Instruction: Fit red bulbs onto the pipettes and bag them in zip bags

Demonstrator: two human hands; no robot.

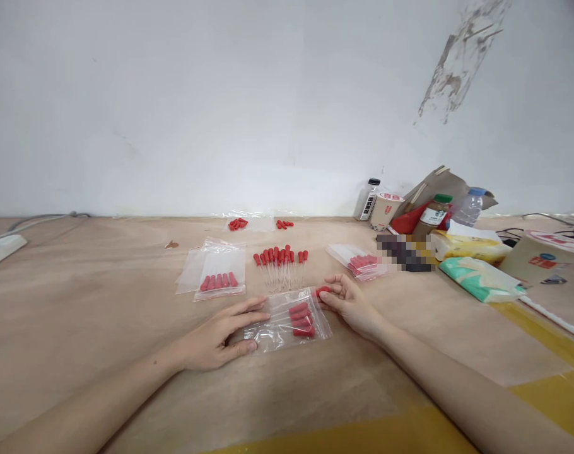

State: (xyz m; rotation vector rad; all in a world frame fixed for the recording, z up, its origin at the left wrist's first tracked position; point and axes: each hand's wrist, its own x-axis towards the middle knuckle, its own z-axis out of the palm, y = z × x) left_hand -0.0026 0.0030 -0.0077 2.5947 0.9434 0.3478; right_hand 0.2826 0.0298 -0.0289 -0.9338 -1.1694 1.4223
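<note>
In front of me a clear zip bag (277, 325) lies flat on the table, holding several glass droppers with red rubber bulbs. My left hand (221, 334) rests on the bag's left end, fingers stretched out and thumb apart. At the bag's upper right corner, my right hand (346, 302) pinches the red bulb of a dropper (323, 291); its glass tube is hard to make out against the plastic. Just beyond the bag lies a fanned group of loose droppers (277, 255), bulbs pointing away from me.
To the left lies a bag of droppers (219, 280); another filled bag (360, 261) lies to the right. Small red pieces (238, 224) sit near the wall. Bottles (433, 214), paper cups (385, 211), tissue packs (479, 277) and cables crowd the right. A power strip (5, 249) stands far left.
</note>
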